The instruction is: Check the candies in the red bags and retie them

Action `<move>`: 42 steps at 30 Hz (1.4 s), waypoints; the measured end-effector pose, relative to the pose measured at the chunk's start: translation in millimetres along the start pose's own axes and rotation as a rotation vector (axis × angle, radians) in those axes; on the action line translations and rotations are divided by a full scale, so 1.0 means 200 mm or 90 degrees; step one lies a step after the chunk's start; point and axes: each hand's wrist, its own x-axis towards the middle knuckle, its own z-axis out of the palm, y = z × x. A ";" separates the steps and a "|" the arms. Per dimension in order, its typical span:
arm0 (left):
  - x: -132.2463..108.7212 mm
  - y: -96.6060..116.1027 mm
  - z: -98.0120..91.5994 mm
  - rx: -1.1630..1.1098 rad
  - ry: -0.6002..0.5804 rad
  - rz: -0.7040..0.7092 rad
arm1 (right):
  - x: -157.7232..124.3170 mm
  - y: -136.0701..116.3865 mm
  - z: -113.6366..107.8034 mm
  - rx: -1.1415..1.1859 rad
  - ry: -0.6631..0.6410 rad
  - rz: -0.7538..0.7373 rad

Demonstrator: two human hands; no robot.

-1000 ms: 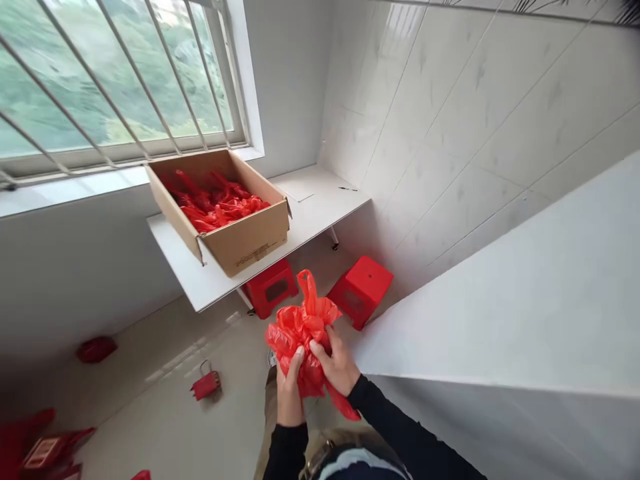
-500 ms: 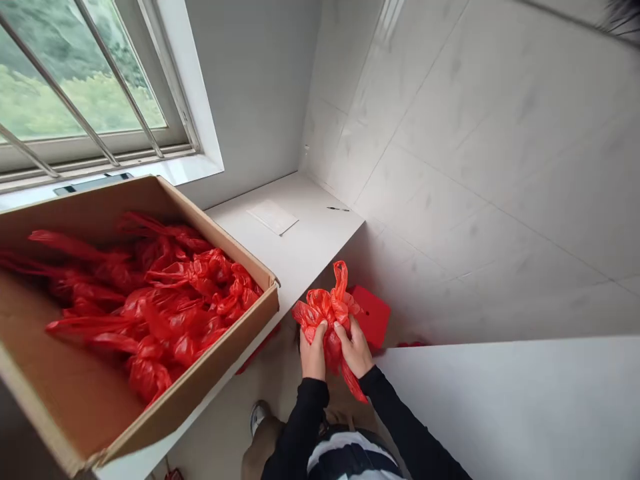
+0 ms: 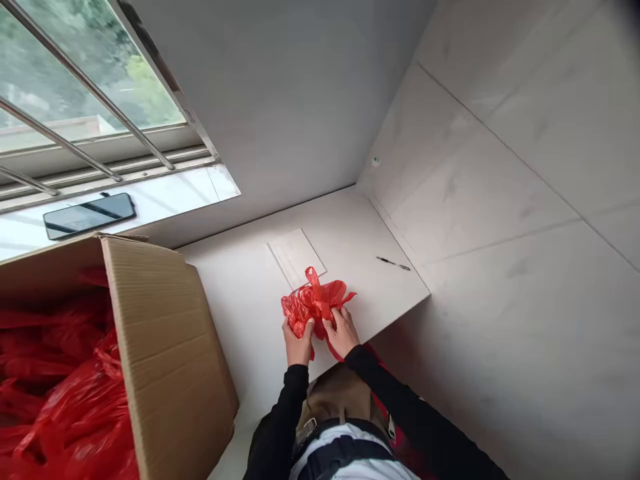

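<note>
Both your hands are shut tight on the same crumpled red plastic bag (image 3: 316, 303), and you've got it over the near edge of the white table (image 3: 240, 300), right in front of your belly.

Stuff around it: a sheet of white paper (image 3: 296, 257) lies flat on the table just behind the bag, and the bag's top loop overlaps the paper's near corner from this angle. A pen (image 3: 393, 264) lies further right, close to the tiled wall (image 3: 500, 200) and well apart from your hands. On your left a big open cardboard box (image 3: 160, 347) stands on the same table, stuffed with more red bags (image 3: 60, 393). Its corner wall is the nearest thing on that side, with only bare tabletop between it and your hands. Behind the box a dark phone (image 3: 89, 215) lies flat on the window sill (image 3: 200, 193), below the window bars (image 3: 85, 80).

Now the grip. Your left hand (image 3: 299, 340) has its fingers curled into the bag's left side with the thumb on top. Your right hand (image 3: 341, 333) pinches the right side the same way. They sit just beside each other, nearly touching, with the plastic bunched up above them and a strip of it hanging down between your wrists. Can't tell if the bag rests on the tabletop or hangs just above it.
</note>
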 end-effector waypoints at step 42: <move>0.47 0.09 0.29 0.710 -0.045 0.238 | 0.38 0.24 -0.48 0.250 -0.218 0.272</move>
